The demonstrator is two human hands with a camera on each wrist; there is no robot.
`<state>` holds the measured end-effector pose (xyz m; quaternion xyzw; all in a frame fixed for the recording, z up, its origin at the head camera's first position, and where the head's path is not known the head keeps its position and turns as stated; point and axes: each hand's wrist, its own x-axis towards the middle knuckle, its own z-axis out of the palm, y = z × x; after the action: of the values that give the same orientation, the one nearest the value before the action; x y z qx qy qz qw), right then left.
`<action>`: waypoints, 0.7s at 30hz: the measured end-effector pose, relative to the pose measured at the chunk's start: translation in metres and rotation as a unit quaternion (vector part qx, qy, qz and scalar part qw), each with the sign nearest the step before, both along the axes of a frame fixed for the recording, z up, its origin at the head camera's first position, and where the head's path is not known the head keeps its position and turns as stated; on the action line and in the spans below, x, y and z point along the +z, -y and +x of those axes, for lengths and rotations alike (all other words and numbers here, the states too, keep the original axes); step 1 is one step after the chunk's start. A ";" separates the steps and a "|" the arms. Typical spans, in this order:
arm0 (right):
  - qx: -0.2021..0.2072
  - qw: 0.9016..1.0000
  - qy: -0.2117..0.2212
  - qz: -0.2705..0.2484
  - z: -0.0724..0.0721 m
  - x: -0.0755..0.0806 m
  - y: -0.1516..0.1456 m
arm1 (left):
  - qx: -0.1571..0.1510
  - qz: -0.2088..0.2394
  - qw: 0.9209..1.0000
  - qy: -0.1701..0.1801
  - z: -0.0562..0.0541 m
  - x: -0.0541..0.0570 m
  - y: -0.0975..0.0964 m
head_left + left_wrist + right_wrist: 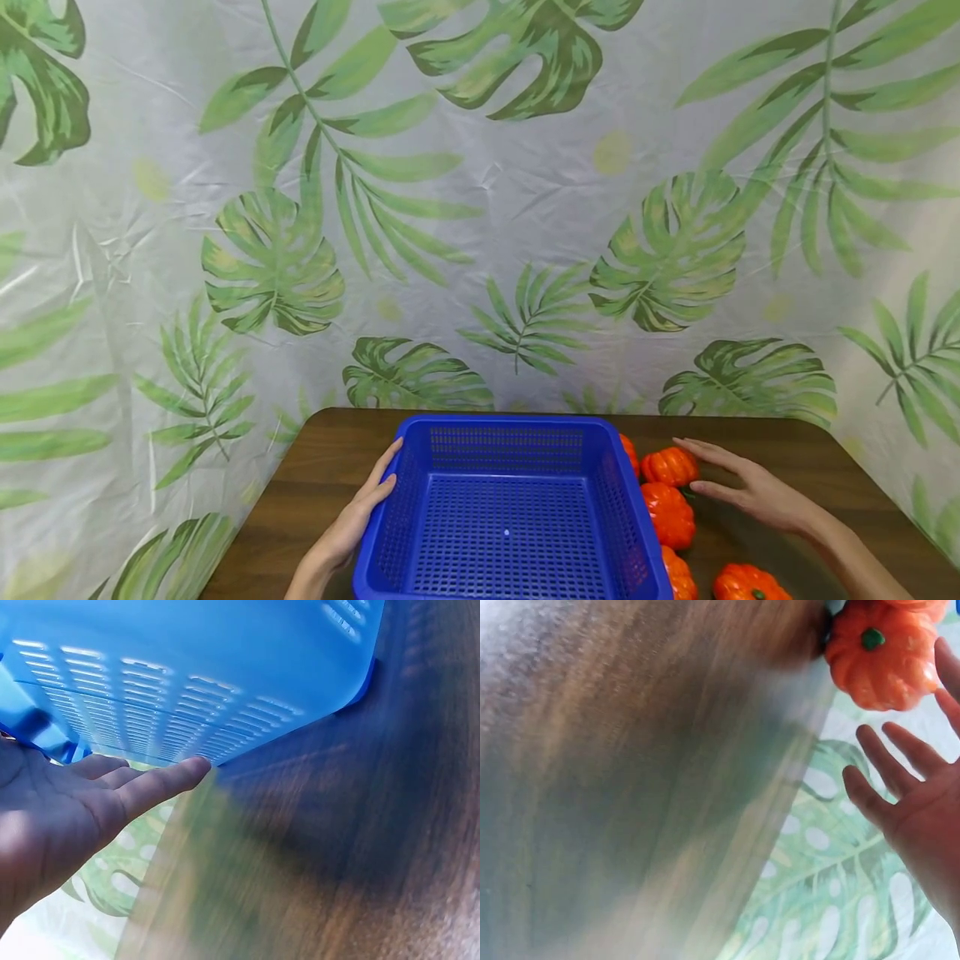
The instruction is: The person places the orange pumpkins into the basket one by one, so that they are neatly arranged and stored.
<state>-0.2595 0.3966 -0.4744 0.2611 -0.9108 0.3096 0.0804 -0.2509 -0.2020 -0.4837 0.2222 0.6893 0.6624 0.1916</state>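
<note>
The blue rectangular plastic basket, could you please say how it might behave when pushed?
The basket is probably light, given its slotted walls; likely fairly stiff, with its straight-edged rim; and, being broad-based, may well slide rather than tip.

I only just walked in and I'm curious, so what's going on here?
A person has both hands at work over a table. The left hand is at the left side of a blue basket, fingers at its rim. The right hand is open beside orange pumpkins on the basket's right; whether it touches one is hard to tell. No pumpkin shows inside the basket.
</note>
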 end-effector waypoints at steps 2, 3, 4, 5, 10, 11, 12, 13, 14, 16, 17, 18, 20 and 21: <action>0.013 1.000 -0.013 -0.003 -0.003 0.000 0.001 | 0.001 -0.001 1.000 -0.002 0.000 0.000 0.000; 0.020 1.000 -0.020 -0.005 -0.004 0.000 0.001 | 0.001 -0.003 1.000 -0.005 0.000 0.000 0.000; 0.027 0.999 -0.027 -0.006 -0.006 0.000 0.002 | 0.002 -0.003 1.000 -0.006 0.000 0.001 0.000; 0.032 0.999 -0.032 -0.009 -0.007 0.000 0.002 | 0.001 -0.004 1.000 -0.008 0.000 0.001 0.001; 0.047 0.997 -0.053 -0.013 -0.013 -0.002 0.003 | -0.004 0.000 1.000 -0.009 0.000 0.001 0.001; 0.046 0.997 -0.059 -0.010 -0.013 -0.003 0.003 | -0.004 0.000 1.000 -0.008 0.000 0.001 0.001; 0.045 0.997 -0.064 -0.007 -0.014 -0.004 0.002 | -0.003 0.001 1.000 -0.008 0.000 0.001 0.000; 0.044 0.997 -0.070 -0.003 -0.014 -0.004 0.002 | -0.003 0.001 1.000 -0.009 0.000 0.001 0.000; 0.043 0.996 -0.077 0.001 -0.014 -0.005 0.002 | -0.001 0.000 1.000 -0.010 0.000 0.001 0.000; 0.040 0.995 -0.094 0.009 -0.016 -0.005 0.003 | 0.001 -0.001 1.000 -0.012 0.000 0.001 -0.001; 0.038 0.994 -0.100 0.012 -0.016 -0.006 0.003 | 0.002 -0.001 1.000 -0.012 0.000 0.001 -0.001; 0.037 0.993 -0.107 0.014 -0.017 -0.006 0.003 | 0.003 -0.001 1.000 -0.013 0.000 0.001 -0.001; 0.033 0.992 -0.119 0.016 -0.018 -0.006 0.005 | 0.006 -0.002 1.000 -0.013 0.000 0.001 -0.001; 0.030 0.992 -0.124 0.017 -0.019 -0.006 0.005 | 0.006 -0.002 1.000 -0.012 0.000 0.001 0.000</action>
<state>-0.2785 0.3914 -0.4807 0.3261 -0.8908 0.2614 0.1784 -0.2506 -0.2015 -0.4831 0.2258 0.6939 0.6597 0.1799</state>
